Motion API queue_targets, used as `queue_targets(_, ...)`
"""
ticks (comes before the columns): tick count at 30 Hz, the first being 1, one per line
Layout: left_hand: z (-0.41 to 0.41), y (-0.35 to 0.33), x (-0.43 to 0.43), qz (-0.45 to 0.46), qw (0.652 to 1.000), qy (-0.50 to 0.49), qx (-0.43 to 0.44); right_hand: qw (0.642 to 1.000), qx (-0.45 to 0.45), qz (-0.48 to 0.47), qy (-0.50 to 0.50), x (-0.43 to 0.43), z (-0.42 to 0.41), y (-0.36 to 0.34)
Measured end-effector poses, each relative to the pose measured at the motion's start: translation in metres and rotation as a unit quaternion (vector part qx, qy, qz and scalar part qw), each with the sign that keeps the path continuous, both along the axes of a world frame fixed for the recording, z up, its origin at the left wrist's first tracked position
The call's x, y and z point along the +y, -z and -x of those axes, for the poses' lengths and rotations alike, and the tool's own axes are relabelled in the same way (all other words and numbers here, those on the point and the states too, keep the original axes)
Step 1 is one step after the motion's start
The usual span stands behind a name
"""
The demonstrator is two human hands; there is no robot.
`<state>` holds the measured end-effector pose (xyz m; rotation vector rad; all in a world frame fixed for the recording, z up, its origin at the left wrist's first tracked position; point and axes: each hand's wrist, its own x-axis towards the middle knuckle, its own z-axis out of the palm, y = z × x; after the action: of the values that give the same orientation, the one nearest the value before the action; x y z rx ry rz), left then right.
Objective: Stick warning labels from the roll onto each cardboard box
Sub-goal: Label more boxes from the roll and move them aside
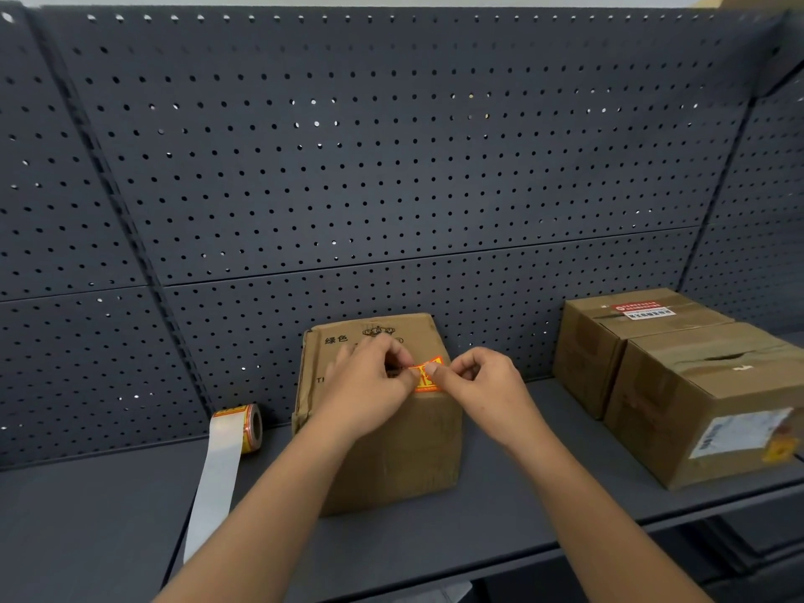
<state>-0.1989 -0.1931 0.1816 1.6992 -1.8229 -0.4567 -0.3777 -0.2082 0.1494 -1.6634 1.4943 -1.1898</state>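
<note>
Both hands pinch the warning label: your left hand (370,380), right hand (478,376) | label (428,376) over middle box (391,450) top | risk: uneven lowering could crease or skew it.

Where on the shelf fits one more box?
Bare shelf lies left of the label roll and its strip, and between the middle box and the front right box. The right end is crowded: the back right box stands close behind it. The left hand and right hand pinch a label above the middle box.
</note>
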Motion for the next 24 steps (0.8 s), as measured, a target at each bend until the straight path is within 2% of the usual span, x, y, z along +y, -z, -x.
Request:
queue_targets(9, 0.007, 0.004, 0.007, 0.041, 0.998, -0.048, 0.007, 1.000, -0.015, -0.015, -0.012, 0.001, -0.002, 0.007)
queue_targets(17, 0.015, 0.006, 0.008, 0.044, 0.998, -0.036, -0.033, 0.998, 0.030, -0.002, -0.056, 0.005, 0.001, 0.010)
queue_targets(20, 0.012, 0.005, 0.005, 0.030, 0.998, -0.031, -0.042, 0.999, 0.007, -0.017, -0.045, 0.006, 0.002, 0.008)
queue_targets(24, 0.000, 0.003, 0.005, -0.020, 1.000, -0.007, 0.008, 0.996, -0.049, -0.046, -0.052, 0.011, 0.000, 0.012)
